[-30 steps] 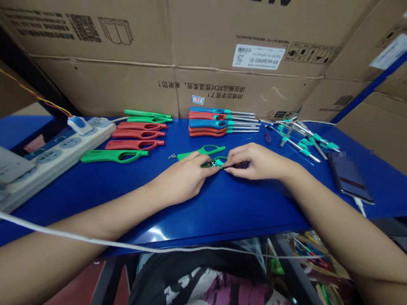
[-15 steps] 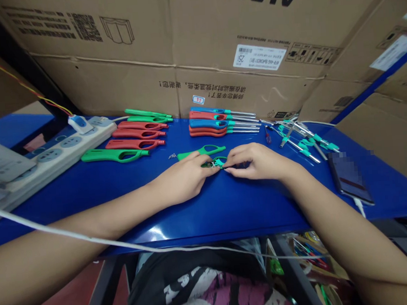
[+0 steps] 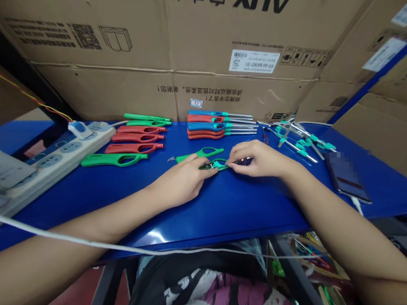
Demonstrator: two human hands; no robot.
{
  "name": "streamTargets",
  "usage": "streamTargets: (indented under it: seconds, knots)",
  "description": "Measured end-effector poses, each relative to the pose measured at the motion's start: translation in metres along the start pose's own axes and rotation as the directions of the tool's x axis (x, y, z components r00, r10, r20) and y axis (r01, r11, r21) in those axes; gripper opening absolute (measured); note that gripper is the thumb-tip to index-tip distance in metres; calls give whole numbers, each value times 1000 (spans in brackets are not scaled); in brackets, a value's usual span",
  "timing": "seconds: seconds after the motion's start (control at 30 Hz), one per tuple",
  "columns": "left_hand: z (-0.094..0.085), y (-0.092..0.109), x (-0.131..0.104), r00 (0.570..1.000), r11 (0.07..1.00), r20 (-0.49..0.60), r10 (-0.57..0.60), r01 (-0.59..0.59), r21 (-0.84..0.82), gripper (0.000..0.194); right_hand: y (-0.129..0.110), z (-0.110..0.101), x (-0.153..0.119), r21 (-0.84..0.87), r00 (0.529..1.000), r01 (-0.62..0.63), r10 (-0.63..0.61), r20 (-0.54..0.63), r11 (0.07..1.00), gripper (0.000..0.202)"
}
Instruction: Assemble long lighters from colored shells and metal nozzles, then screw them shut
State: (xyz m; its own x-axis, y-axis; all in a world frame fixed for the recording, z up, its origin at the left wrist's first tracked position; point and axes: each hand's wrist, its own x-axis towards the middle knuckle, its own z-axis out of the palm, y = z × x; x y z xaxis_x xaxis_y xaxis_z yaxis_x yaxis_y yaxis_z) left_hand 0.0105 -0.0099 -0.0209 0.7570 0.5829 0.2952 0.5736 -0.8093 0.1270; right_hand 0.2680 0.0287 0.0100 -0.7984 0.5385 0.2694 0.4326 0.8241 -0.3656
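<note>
My left hand (image 3: pixel 187 177) is closed over a green lighter half-shell (image 3: pixel 222 168) lying on the blue table, its fingers hiding much of it. Teal and white inner parts (image 3: pixel 217 164) show inside that shell. At its narrow end my right hand (image 3: pixel 259 158) is pinched around a slim, dark, shiny rod-like piece (image 3: pixel 243 161), mostly hidden by the fingers. Just behind both hands lies another green lighter half-shell (image 3: pixel 201 154) with a trigger loop. A small pile of screws (image 3: pixel 171 159) is to its left.
Red and green handle shells (image 3: pixel 133 148) lie at back left, beside a white power strip (image 3: pixel 67 155). Assembled lighters (image 3: pixel 207 126) are stacked behind. Metal tubes with teal parts (image 3: pixel 298 141), a small screwdriver (image 3: pixel 265 136) and a phone (image 3: pixel 348 177) lie right. A white cable (image 3: pixel 133 248) crosses in front.
My right hand has shifted slightly away from the shell's narrow end, and a dark rod-like piece now shows between its fingers. The left hand stays on the shell; the view has tilted slightly.
</note>
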Motion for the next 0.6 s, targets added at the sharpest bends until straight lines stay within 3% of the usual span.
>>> streamTargets:
  seconds: [0.3,0.6]
  knots:
    - [0,-1,0,1000,1000,7,2,-2,23,43,4,0,0,16,995,-57,55,86,998,15]
    - [1,-1,-1,1000,999,1,7,-7,40,42,1,-2,0,37,998,-49,48,31,998,15]
